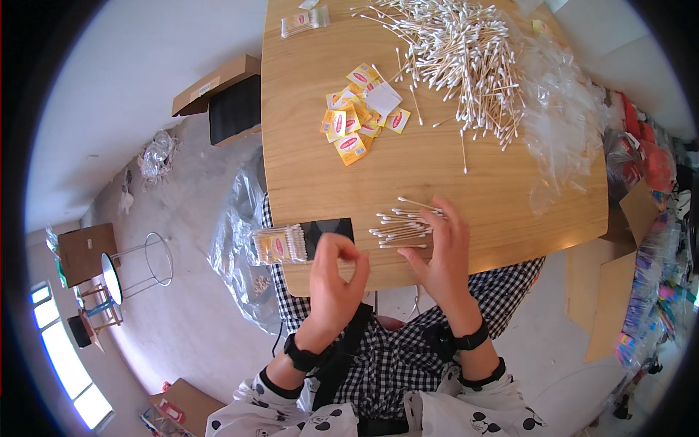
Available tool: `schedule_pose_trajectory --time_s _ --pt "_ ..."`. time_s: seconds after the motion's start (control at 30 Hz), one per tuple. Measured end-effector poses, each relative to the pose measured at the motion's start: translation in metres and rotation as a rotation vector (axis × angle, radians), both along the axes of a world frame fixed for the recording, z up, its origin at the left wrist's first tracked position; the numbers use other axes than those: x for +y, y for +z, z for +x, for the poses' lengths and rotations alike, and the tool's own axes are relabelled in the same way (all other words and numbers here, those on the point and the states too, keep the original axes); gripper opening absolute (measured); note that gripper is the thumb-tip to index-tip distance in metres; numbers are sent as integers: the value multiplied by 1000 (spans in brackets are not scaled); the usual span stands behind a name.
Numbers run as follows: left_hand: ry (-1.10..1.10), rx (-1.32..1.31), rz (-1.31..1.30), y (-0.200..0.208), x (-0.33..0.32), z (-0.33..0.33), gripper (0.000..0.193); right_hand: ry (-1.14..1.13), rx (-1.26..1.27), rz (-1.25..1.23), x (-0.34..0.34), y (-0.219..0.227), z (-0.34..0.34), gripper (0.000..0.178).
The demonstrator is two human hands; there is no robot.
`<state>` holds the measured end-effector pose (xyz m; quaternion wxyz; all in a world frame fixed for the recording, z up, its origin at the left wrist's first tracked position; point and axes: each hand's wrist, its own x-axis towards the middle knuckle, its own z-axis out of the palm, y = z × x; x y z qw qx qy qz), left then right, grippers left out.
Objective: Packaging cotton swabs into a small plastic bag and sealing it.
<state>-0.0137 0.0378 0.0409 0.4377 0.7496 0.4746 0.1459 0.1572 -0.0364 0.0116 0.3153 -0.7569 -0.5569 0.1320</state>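
Note:
Several cotton swabs lie fanned out near the table's front edge, white tips pointing left. My right hand cups their right ends, thumb on the near side and fingers on the far side. To the left, my left hand is raised with thumb and forefinger curled together; anything between them is too small or hidden to make out. Just beyond it, a clear packet of cotton swabs with a yellow card sits at the table's left edge, beside a flat black object.
A large heap of loose cotton swabs covers the far right of the wooden table, beside crumpled clear plastic. Yellow and white cards are piled mid-table. Another packet lies far left. An open cardboard box stands right.

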Motion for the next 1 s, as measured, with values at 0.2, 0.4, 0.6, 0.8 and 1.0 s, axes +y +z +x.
schedule_pose_trajectory --time_s 0.2,0.4,0.6,0.8,1.0 --pt "481 -754 -137 -46 5 39 45 -113 329 183 7 -18 10 69" --pt "303 -893 -223 -48 -8 69 60 -275 940 493 15 -36 0 66" --pt "334 -882 -260 -46 13 72 61 -297 1083 481 25 -28 11 69" --pt "30 -736 -343 -37 28 67 63 -177 1212 479 29 -28 16 68" --pt "249 -790 -256 -34 6 59 78 -224 1160 481 15 -28 12 76"
